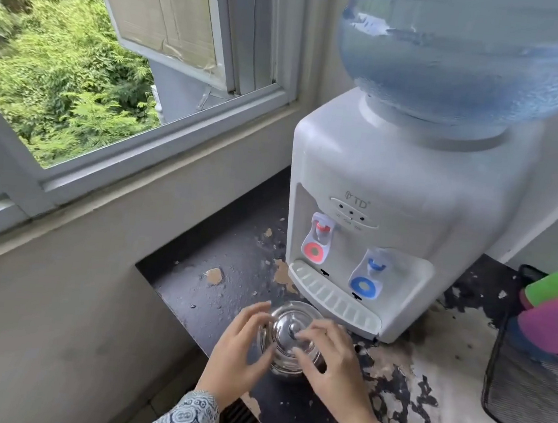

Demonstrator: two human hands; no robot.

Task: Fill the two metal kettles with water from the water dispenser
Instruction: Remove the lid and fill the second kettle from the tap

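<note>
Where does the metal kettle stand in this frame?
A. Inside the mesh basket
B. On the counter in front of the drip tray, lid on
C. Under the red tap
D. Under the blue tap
B: the metal kettle stands on the counter just in front of the dispenser's drip tray, its lid on, with the left hand and right hand at it.

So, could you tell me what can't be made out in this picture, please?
Head view only:
- Kettle: both hands cover its sides; spout, handle and water level hidden.
- Second kettle: not in view.
- Left hand and right hand: motion-blurred fingers, so grip unclear.
- Bottle: top cut off by the frame edge.
- Dispenser indicator labels: too small.
</note>
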